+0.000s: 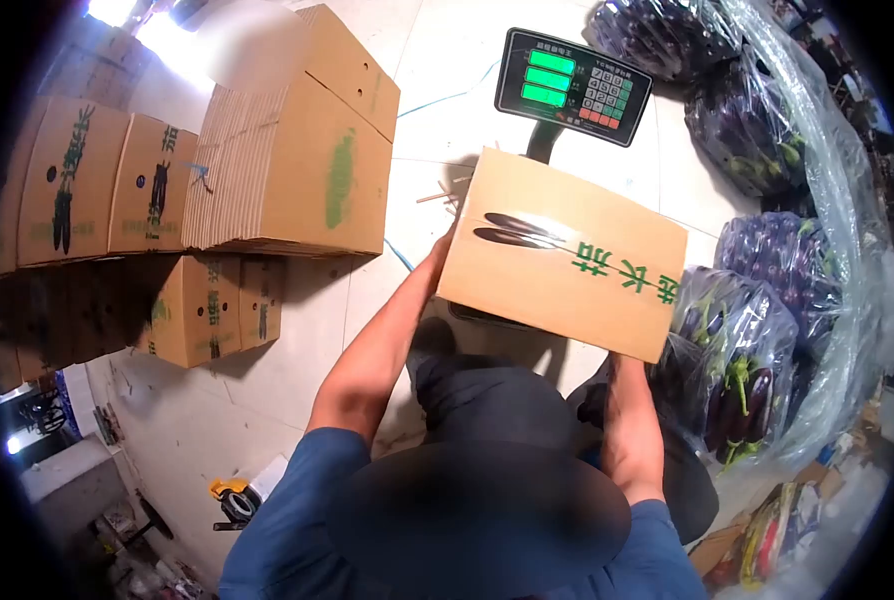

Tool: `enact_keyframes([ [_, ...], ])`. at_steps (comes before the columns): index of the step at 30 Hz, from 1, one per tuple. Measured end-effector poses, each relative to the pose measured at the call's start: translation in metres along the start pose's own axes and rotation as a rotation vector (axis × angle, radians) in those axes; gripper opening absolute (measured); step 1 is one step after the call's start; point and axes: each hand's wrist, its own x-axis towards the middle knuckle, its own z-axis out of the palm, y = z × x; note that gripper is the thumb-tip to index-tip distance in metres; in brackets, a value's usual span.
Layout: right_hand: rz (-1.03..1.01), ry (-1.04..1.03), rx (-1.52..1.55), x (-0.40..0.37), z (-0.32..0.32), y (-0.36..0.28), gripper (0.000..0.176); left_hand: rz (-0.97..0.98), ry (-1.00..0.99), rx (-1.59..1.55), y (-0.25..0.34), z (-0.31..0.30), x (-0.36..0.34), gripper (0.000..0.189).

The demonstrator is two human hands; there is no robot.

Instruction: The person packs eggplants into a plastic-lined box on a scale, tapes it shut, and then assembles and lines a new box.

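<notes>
A closed cardboard box (557, 280) with green characters and a printed eggplant picture is between my two hands, tilted in view. My left hand (449, 245) grips its left side, with the fingers hidden behind the edge. At the near right corner my right hand (627, 362) holds the box from below, its fingers covered by the cardboard. Behind the box stands a digital scale's display head (574, 87), lit with green readouts. Part of the dark scale platform (487, 317) shows under the box's near edge.
Flattened cartons (237, 165) are stacked at the left, beside printed boxes (72, 185). Clear plastic bags of eggplants (737, 370) line the right side. A yellow and black tape dispenser (233, 500) lies on the tiled floor (297, 400) at lower left.
</notes>
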Motion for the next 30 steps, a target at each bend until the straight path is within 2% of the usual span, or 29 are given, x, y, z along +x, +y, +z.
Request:
enact_keyframes([
  [3, -0.073, 0.063, -0.137, 0.011, -0.028, -0.033, 0.056, -0.006, -0.024, 0.141, -0.008, -0.004, 0.009, 0.079],
  [7, -0.09, 0.076, -0.324, -0.002, -0.054, -0.07, 0.056, 0.135, -0.14, 0.231, -0.069, -0.02, 0.055, 0.073],
  [8, -0.079, 0.063, -0.366, -0.01, -0.057, -0.074, 0.056, 0.035, -0.141, 0.218, -0.09, -0.026, 0.075, 0.072],
  [11, -0.04, 0.001, -0.493, -0.027, -0.056, -0.079, 0.056, 0.406, 0.052, 0.491, -0.151, -0.029, 0.116, 0.07],
  [13, -0.015, -0.051, -0.558, -0.034, -0.051, -0.08, 0.056, 0.498, 0.167, 0.541, -0.156, -0.025, 0.1, 0.069],
  [15, 0.013, -0.116, -0.627, -0.037, -0.045, -0.078, 0.055, 0.442, 0.25, 0.467, -0.119, -0.007, 0.039, 0.068],
  [16, 0.032, -0.147, -0.657, -0.039, -0.042, -0.075, 0.055, 0.382, 0.215, 0.479, -0.099, -0.004, 0.012, 0.067],
  [17, 0.064, -0.203, -0.685, -0.039, -0.039, -0.074, 0.055, 0.476, 0.272, 0.559, -0.094, -0.005, -0.004, 0.056],
  [19, 0.166, -0.345, -0.634, -0.034, -0.041, -0.064, 0.055, 0.62, 0.277, 0.953, -0.09, -0.019, -0.025, 0.041],
  [20, 0.283, -0.472, -0.487, -0.026, -0.042, -0.058, 0.05, 0.76, 0.312, 1.062, -0.093, -0.027, -0.028, 0.036],
  [21, 0.206, -0.336, -0.56, -0.053, -0.016, -0.053, 0.046, 0.703, 0.299, 1.088, -0.097, -0.037, -0.026, 0.04],
  [23, 0.146, -0.308, -0.609, -0.088, 0.023, -0.045, 0.04, 0.785, 0.319, 1.152, -0.096, -0.048, -0.035, 0.038],
  [26, 0.073, -0.314, -0.447, -0.055, 0.002, -0.021, 0.041, 0.607, 0.312, 1.187, -0.088, -0.051, -0.043, 0.036],
  [29, 0.152, -0.299, -0.491, -0.069, 0.006, -0.031, 0.047, 0.565, 0.28, 1.154, -0.084, -0.055, -0.05, 0.038],
  [30, 0.21, -0.303, -0.552, -0.067, -0.004, -0.039, 0.046, 0.453, 0.342, 1.047, -0.078, -0.055, -0.053, 0.04],
])
